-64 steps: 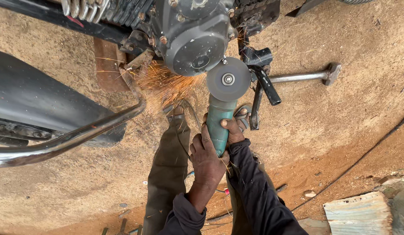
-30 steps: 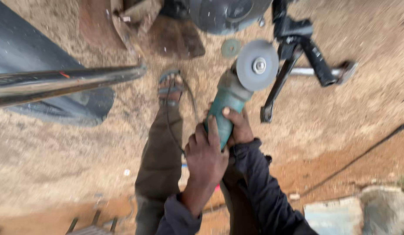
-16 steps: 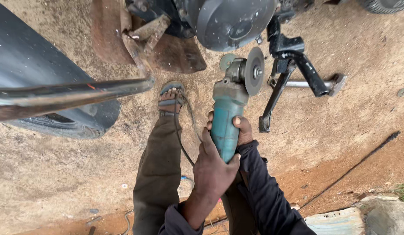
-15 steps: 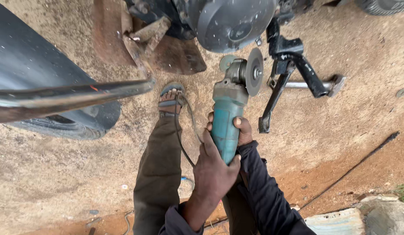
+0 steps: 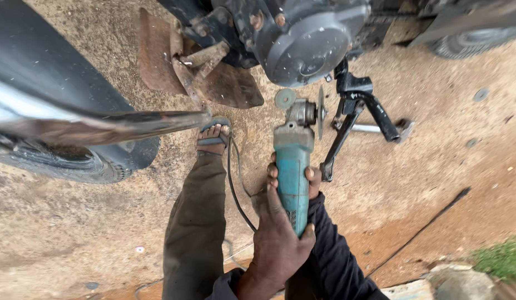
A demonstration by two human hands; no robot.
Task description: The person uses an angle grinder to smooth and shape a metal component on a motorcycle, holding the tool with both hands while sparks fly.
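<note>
Grinder (image 5: 293, 166), teal-bodied, sits upright in the middle of the view, its head and thin disc (image 5: 321, 112) just below the dark round engine cover (image 5: 302, 41) of a motorcycle. The disc stands edge-on and, as far as can be told, is apart from the cover and from the black kick lever (image 5: 355, 119) right of the grinder. No sparks show.

Both hands are closed on the grinder. The left hand (image 5: 277, 239) wraps the lower body from behind, fingers curled fully round it. The right hand (image 5: 312, 180) grips higher up on the grinder's right side; only its fingertips and thumb show, so how tightly it closes cannot be told. A black cord (image 5: 234, 183) loops down left of the grinder, close to a sandalled foot (image 5: 213, 133) and trouser leg (image 5: 194, 222).

Left of the grinder lie a chrome pipe (image 5: 102, 125) across a tyre (image 5: 63, 161), and a rusty bracket (image 5: 202, 72) under the engine. The ground is sandy dirt (image 5: 425, 161).

Done well, I judge, this calls for a firm two-handed hold, wrists locked, the disc kept square to the metal and brought in lightly, not forced. The cord wants to stay behind the grinder, clear of disc and foot. The bare toes near the grinder are the plain hazard, so sparks are best thrown away from the leg.
</note>
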